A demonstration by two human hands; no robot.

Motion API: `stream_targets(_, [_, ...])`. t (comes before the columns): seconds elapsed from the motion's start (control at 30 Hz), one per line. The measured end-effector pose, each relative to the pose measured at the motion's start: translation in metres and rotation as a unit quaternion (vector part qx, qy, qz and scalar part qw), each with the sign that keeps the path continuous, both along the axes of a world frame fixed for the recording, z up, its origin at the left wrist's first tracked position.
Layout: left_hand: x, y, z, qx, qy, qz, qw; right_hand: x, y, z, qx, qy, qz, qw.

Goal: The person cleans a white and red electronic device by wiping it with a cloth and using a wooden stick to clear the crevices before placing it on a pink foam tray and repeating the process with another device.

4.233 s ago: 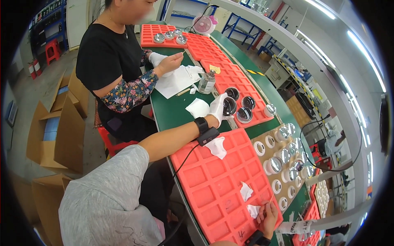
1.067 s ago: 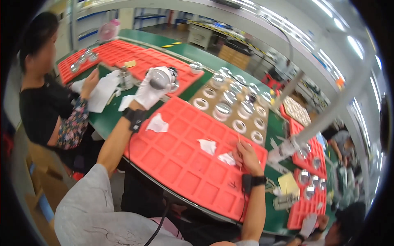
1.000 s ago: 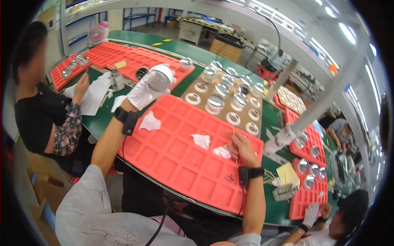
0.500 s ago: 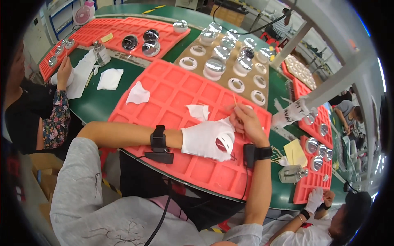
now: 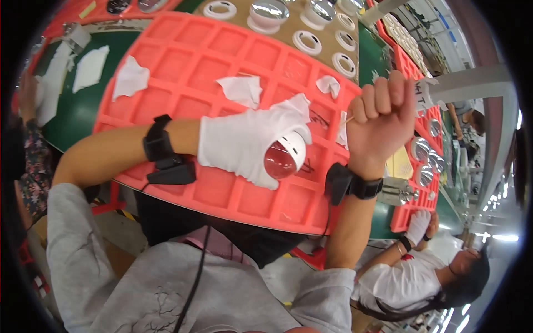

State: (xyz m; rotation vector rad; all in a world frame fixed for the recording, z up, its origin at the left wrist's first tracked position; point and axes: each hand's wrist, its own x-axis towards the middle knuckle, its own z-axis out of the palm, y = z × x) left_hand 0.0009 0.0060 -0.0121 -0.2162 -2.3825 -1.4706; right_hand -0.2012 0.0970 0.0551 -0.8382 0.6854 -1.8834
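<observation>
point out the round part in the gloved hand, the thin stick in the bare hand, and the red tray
round white part (image 5: 284, 156), head view, on its shiny dome
thin stick (image 5: 346, 119), head view, on the bit left of the fist
red tray (image 5: 194, 53), head view, on a bare compartment

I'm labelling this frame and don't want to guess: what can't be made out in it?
Head view, the only one:
- Left hand: its white glove covers the fingers; how they grip the round white lens part is hidden.
- Right hand: closed fist; only the tip of a thin stick shows, the rest is inside the fist.
- Red tray: the near cells are covered by both forearms.
- Parts at the top edge are cut off.
</observation>
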Motion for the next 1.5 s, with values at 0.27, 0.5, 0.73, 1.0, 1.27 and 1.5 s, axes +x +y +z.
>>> stream_targets(0.27, [-0.002, -0.002, 0.013, 0.057, -0.128, -0.038, 0.989, 0.046, 0.01, -0.009, -0.068, -0.05, 0.176, 0.981])
stream_targets(0.5, [-0.006, 0.002, -0.001, 0.03, -0.026, -0.007, 0.999, 0.058, 0.009, -0.014, -0.071, 0.097, 0.159, 0.98])
stream_targets(0.73, [-0.005, -0.001, 0.005, 0.039, -0.075, -0.029, 0.996, 0.061, 0.011, -0.01, -0.057, 0.148, 0.128, 0.979])
stream_targets(1.0, [0.0, -0.001, 0.02, 0.058, -0.175, -0.019, 0.983, 0.066, 0.011, -0.017, -0.011, 0.21, 0.087, 0.974])
stream_targets(1.27, [-0.007, 0.007, 0.001, 0.06, -0.083, 0.026, 0.994, 0.055, 0.016, -0.021, -0.034, 0.03, 0.131, 0.99])
stream_targets(1.5, [-0.006, 0.007, -0.005, 0.059, -0.081, 0.018, 0.995, 0.067, 0.024, -0.026, -0.069, 0.053, 0.072, 0.994])
